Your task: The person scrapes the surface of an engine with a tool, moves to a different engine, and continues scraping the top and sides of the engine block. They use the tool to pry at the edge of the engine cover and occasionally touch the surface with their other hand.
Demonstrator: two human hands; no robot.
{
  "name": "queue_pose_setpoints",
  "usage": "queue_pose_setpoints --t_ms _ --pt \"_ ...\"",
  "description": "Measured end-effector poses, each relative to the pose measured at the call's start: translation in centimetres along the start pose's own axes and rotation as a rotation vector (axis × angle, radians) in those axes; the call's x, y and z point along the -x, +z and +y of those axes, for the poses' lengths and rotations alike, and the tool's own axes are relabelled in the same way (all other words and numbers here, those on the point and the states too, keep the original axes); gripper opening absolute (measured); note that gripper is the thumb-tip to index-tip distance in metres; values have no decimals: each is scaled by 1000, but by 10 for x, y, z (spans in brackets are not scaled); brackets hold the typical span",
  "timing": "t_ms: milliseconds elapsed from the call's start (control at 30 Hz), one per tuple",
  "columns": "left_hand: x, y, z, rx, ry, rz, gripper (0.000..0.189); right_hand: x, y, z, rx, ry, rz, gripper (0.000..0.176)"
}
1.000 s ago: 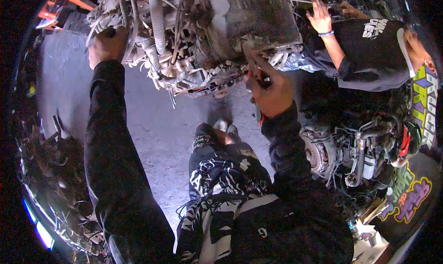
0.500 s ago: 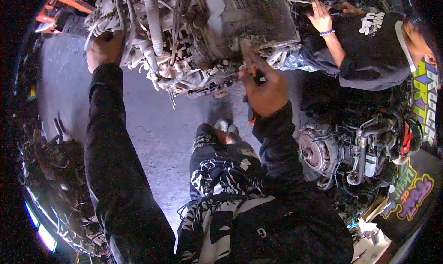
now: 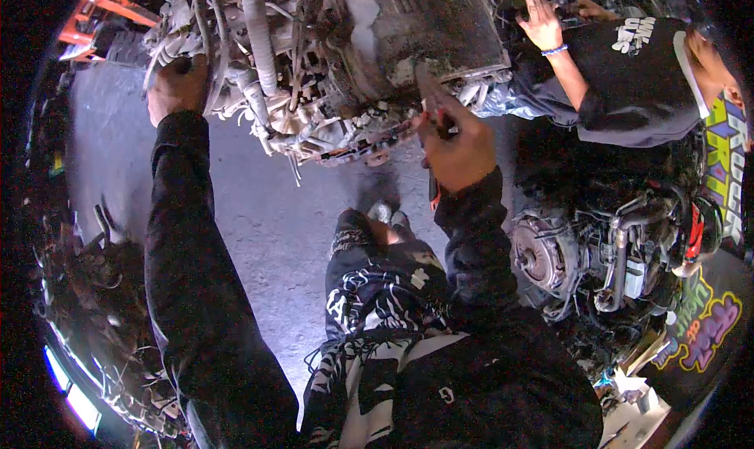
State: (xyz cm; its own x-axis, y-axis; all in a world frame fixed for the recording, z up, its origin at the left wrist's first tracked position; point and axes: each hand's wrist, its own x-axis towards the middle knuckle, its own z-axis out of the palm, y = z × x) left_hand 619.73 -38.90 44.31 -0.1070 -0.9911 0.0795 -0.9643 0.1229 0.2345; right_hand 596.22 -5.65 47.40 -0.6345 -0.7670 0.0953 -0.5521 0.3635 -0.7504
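My left hand is closed on a hose or pipe at the left end of a dirty engine assembly. A ribbed hose runs down the assembly to the right of that hand. At the assembly's lower right edge, my right hand is closed around a tool with red parts, whose handle end shows below the palm. The index finger points up toward a flat, dusty panel. Where the tool meets the assembly cannot be made out.
At the upper right, a co-worker's hand with a blue bracelet is by a thin rod at the panel's edge. Another engine lies at the right. Orange metal framing stands upper left; dark parts are piled at the left.
My right hand has shifted slightly right and its grip has turned a little. My left hand stays in place. The view has shifted slightly.
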Motion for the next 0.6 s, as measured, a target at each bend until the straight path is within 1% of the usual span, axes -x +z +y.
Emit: queue_pose_setpoints --t_ms 67,133,167,233,333,367,400,467,500,567,600 --pt "-4 5 -9 6 9 12 55 -1 0 3 -35 50 8 49" --pt "-10 13 -16 -19 105 29 56 2 -2 -2 82 -178 19 49" --pt "-10 14 -15 -17 109 25 56 1 -2 3 85 -173 20 49" --pt "-11 15 -16 -23 113 0 56 -7 -1 13 0 -65 8 48" --pt "-13 16 -17 -37 88 10 57 -3 0 -7 64 -58 -6 46" --pt "-13 17 -17 -38 92 8 57 -4 7 -3 45 -197 39 46" --pt "-15 19 -18 -39 88 8 57 -4 4 2 46 -193 42 46" --pt "-15 20 -18 -39 78 11 57 -6 -5 2 -48 1 -27 48" --pt "-15 20 -20 -24 77 8 57 -4 -4 0 -50 -3 -30 48" --pt "-16 21 -21 -10 78 6 57 0 -3 -3 89 -118 -27 51" --pt "-16 23 -21 -20 78 29 57 -1 -3 0 90 -115 -26 51"
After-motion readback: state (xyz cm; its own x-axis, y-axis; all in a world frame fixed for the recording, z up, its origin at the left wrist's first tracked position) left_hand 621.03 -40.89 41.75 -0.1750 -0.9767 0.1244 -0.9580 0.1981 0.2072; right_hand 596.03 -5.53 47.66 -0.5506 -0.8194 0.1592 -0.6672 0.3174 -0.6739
